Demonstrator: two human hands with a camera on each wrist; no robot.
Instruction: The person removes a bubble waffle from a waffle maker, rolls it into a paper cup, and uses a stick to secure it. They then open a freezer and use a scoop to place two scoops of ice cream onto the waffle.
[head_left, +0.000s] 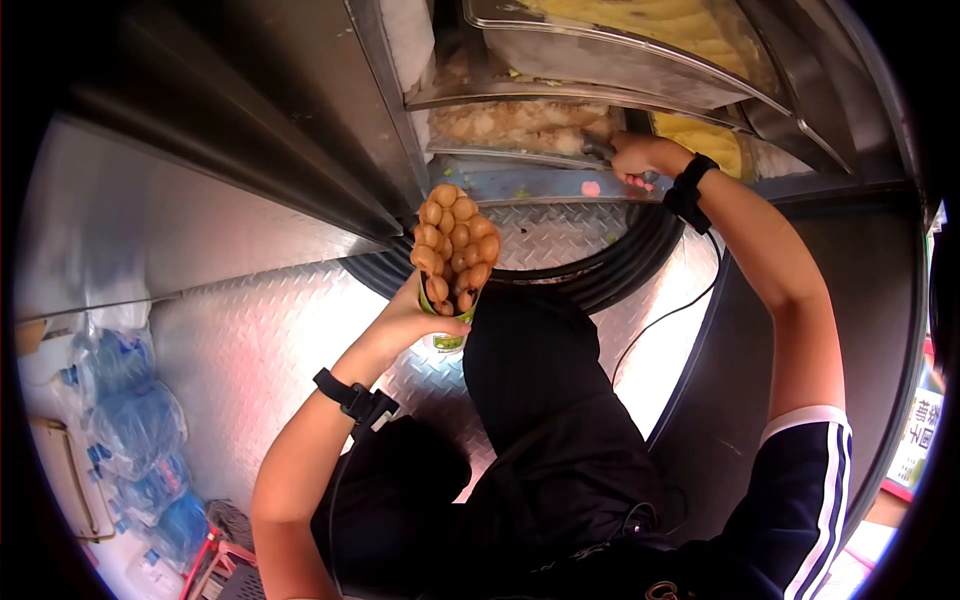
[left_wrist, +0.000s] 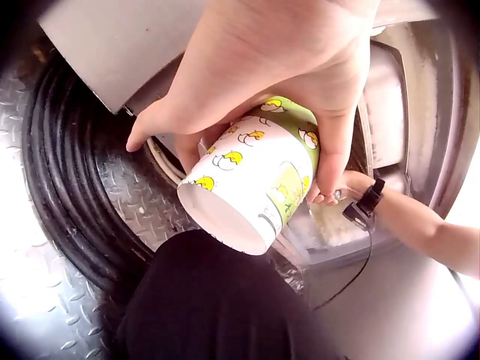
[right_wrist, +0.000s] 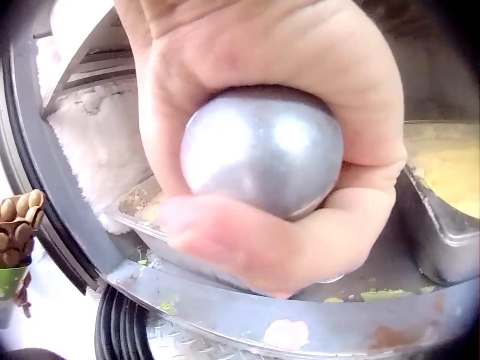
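Observation:
My left hand grips a white and green paper cup printed with cracked eggs and chicks. A brown bubble waffle is rolled inside it and stands up over the rim. Up at the freezer, my right hand is wrapped around a metal ice cream scoop. The rounded end of the scoop's handle shows as a shiny dome in the right wrist view, with fingers curled about it. Its head reaches over a long tub of pale brown ice cream.
Tubs of yellow ice cream lie beside and behind. A frosted freezer edge with a pink smear runs along the front. Below are a coiled black hose and the diamond-plate floor. Wrapped water bottles stand at the left.

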